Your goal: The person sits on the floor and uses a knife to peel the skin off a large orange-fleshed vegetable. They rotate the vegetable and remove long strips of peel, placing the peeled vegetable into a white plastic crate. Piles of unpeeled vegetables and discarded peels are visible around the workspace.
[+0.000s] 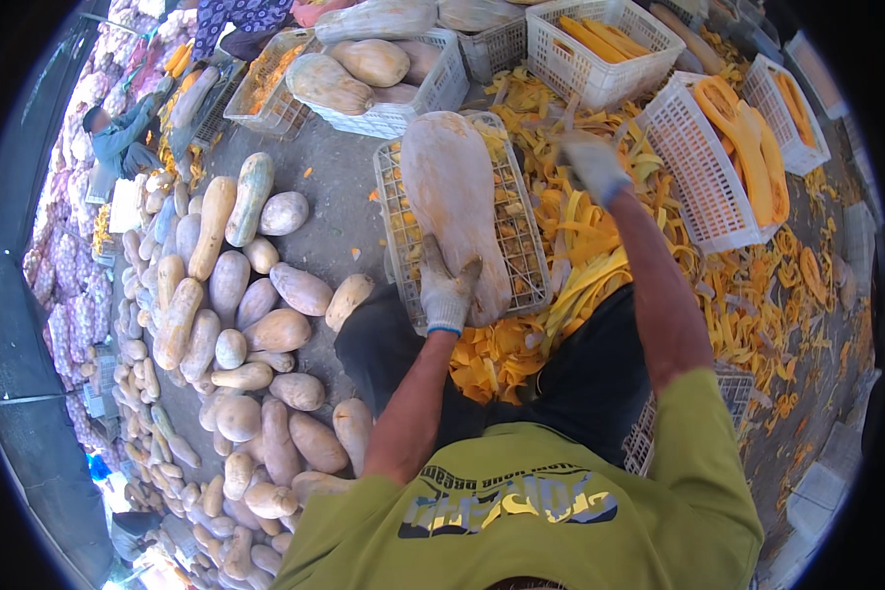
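A large pale tan squash (450, 184) lies lengthwise on an upturned white plastic crate (520, 228) between my knees. My left hand (448, 286), in a knitted glove with a blue cuff, grips the squash near its lower end, thumb on top and fingers along the left side. My right hand (596, 164), gloved too, is raised to the right of the squash, apart from it, over a heap of yellow and orange peelings (597, 236). It is blurred, so its fingers and anything in them cannot be made out.
Many unpeeled squashes (280, 330) cover the floor at left. A white crate of unpeeled squashes (428, 96) stands ahead; crates with peeled orange squash (715, 177) stand at right. Peelings spread over the right floor. A co-worker (122, 136) sits at the upper left, near stacked net bags (74, 273).
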Demonstrator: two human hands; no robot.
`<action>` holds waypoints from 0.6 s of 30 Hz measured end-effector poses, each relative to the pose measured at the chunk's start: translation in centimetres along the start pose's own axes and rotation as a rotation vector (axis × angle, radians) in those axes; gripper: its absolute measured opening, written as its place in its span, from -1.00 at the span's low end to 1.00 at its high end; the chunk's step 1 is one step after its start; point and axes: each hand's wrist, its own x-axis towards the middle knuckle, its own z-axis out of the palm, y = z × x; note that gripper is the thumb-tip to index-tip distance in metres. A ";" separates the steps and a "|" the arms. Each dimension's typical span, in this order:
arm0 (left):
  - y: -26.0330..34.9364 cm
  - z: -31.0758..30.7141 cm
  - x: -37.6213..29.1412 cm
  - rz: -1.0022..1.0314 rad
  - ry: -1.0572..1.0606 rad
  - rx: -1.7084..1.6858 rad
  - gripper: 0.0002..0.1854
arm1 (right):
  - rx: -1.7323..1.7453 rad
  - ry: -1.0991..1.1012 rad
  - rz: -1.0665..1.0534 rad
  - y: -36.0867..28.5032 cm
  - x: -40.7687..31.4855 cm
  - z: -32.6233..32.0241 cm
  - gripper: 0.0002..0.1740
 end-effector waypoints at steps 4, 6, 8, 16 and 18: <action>0.4 0.2 -0.5 0.066 0.029 -0.057 0.05 | -0.561 -0.284 -0.030 -6.1 10.1 7.5 -0.49; 0.1 0.5 -0.7 0.100 0.060 -0.038 0.06 | -0.790 -0.370 -0.168 -6.9 13.7 9.5 -0.50; -0.4 0.7 -0.9 0.092 0.071 -0.084 0.07 | -0.898 -0.457 -0.239 -7.5 15.0 10.7 -0.48; -0.7 1.4 -1.4 0.120 0.132 -0.213 -0.01 | -0.779 -0.142 -0.173 -3.5 9.1 12.9 -0.42; -1.3 1.3 -1.0 0.136 0.140 -0.096 -0.06 | -0.697 -0.067 -0.094 -1.0 5.6 12.8 -0.39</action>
